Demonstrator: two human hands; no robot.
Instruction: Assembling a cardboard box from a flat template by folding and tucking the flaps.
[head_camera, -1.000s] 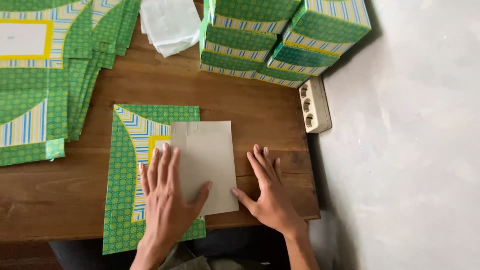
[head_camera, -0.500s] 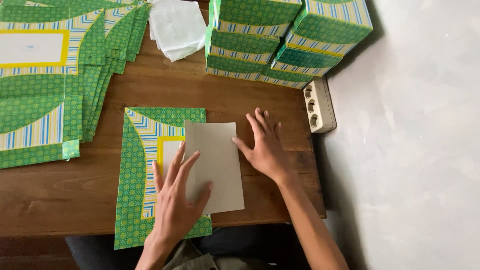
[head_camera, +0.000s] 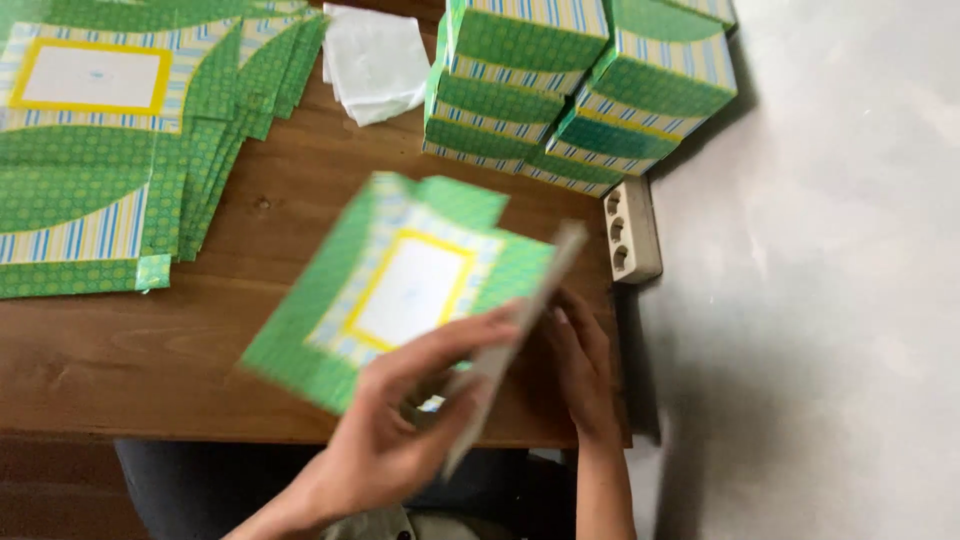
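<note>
Fingers (head_camera: 455, 345) of the left hand (head_camera: 385, 440) pinch a blurry green sheet (head_camera: 400, 285) and grey card (head_camera: 505, 345); the right hand (head_camera: 580, 365) lies spread behind. Green boxes (head_camera: 580, 90) sit at the bench (head_camera: 150, 350) top.

Bare forearms, no sleeves — left hand (head_camera: 385, 440), right hand (head_camera: 580, 365) ungloved.

2 hands (head_camera: 400, 420), 1 lifted green sheet (head_camera: 400, 280), 1 power strip (head_camera: 632, 230), 1 stack of white papers (head_camera: 375, 60).

A brown wooden desk (head_camera: 150, 350) stands on a pale grey floor (head_camera: 820, 300) in soft, even light, with a white power strip (head_camera: 632, 230) at its edge.
</note>
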